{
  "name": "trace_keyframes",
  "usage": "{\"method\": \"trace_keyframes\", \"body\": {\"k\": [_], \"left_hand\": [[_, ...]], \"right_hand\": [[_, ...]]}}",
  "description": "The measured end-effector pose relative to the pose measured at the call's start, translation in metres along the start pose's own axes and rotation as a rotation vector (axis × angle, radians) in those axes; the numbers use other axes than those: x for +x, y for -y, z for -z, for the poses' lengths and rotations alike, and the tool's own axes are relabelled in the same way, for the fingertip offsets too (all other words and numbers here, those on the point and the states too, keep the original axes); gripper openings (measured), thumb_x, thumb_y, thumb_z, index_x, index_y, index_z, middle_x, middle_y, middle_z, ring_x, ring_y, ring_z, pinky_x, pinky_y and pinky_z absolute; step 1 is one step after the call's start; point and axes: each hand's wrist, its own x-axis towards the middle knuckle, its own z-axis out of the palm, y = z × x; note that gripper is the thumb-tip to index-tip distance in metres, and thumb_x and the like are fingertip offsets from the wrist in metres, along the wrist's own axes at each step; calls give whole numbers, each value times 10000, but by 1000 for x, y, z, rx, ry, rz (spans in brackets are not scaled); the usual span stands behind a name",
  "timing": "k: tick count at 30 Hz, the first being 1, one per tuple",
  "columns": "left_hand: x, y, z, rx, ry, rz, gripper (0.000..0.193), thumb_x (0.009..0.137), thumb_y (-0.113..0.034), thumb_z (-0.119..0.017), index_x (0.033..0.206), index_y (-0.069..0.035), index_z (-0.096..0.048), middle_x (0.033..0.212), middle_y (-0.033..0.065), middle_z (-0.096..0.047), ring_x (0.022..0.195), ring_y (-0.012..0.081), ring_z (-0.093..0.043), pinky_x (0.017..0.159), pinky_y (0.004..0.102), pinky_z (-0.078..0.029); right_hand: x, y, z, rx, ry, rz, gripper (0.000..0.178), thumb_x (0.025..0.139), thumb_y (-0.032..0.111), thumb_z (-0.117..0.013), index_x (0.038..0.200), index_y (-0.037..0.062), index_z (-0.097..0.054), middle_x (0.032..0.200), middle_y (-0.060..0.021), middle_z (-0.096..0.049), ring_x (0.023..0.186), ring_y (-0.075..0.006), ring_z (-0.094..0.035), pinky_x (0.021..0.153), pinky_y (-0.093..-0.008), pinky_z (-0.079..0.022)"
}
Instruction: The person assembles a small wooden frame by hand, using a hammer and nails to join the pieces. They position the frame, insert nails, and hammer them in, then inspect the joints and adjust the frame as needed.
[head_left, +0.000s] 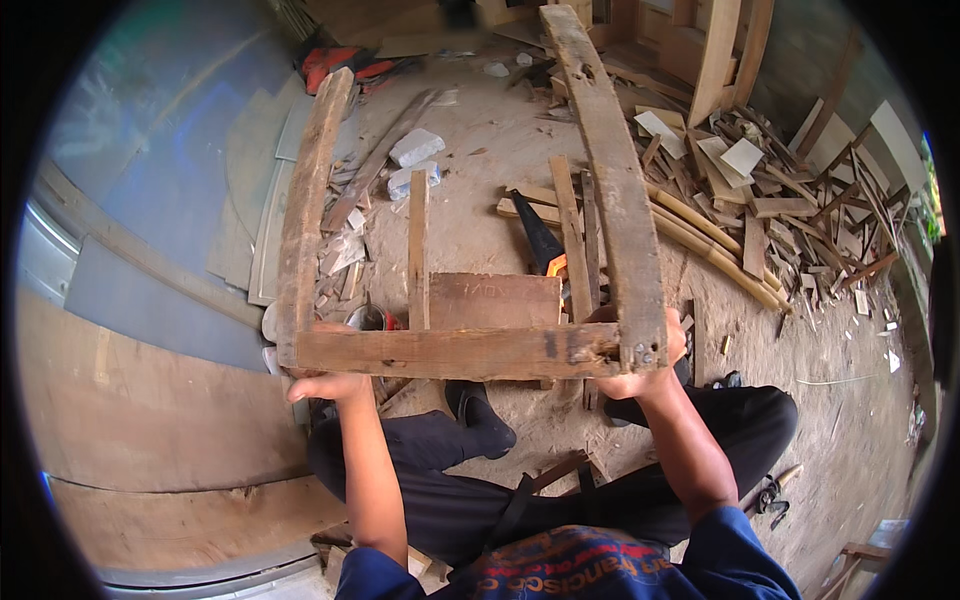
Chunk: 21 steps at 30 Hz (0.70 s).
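Observation:
A rough wooden frame (450, 352) is held up in front of me, with a crosspiece near me and two long legs stretching away from it. My left hand (335, 385) grips the crosspiece by the left corner, its thumb sticking out below and the fingertips showing over the far side. Around the right corner my right hand (660, 365) is closed, partly hidden by the wood. Nail heads show at that corner. Beyond the crosspiece are two thinner upright slats (418, 250) and a brown board (495, 300); whether they join the frame I cannot tell.
A handsaw (537, 235) with an orange handle lies beyond the frame. Wood scraps (780, 200) are heaped at the right, beside long poles (715, 245). White blocks (416, 148) sit on the floor farther off. Large panels (150, 400) stand along the left. My bent legs (430, 490) are below the frame.

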Motion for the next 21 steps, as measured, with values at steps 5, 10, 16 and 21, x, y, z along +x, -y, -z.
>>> {"method": "trace_keyframes", "body": {"k": [5, 10, 16, 21], "left_hand": [[-16, -1, 12, 28, 185, -26, 1065, 689, -961, -310, 1094, -2, -538, 987, 110, -599, 835, 221, -606, 719, 367, -522], [-15, -16, -3, 81, 311, -194, 1045, 737, -924, -314, 1233, -20, -489, 1185, 90, -552, 941, 190, -596, 730, 331, -540], [-25, -31, -9, 257, 411, -335, 1040, 737, -922, -318, 1155, 4, -544, 1070, 95, -614, 890, 179, -631, 672, 325, -557], [-36, -56, -35, 302, 444, -331, 833, 663, -783, -671, 842, 27, -593, 689, 98, -616, 589, 208, -625, 534, 295, -518]], "right_hand": [[-68, -30, 12, -4, 100, -505, 541, 746, 330, -742, 1159, 20, -580, 1073, -99, -649, 955, -199, -640, 832, -361, -517], [-73, -25, 14, 166, 4, -300, 753, 796, 680, -655, 1195, 54, -530, 1061, -67, -588, 941, -195, -581, 804, -355, -489], [-121, -60, 8, 509, -170, -612, 1125, 593, 971, -412, 1244, 58, -513, 1169, -91, -574, 1034, -217, -576, 874, -401, -496], [-123, -90, 6, 836, -360, -516, 1038, 650, 926, -481, 1161, 23, -526, 1067, -108, -583, 922, -240, -591, 838, -400, -495]]}}
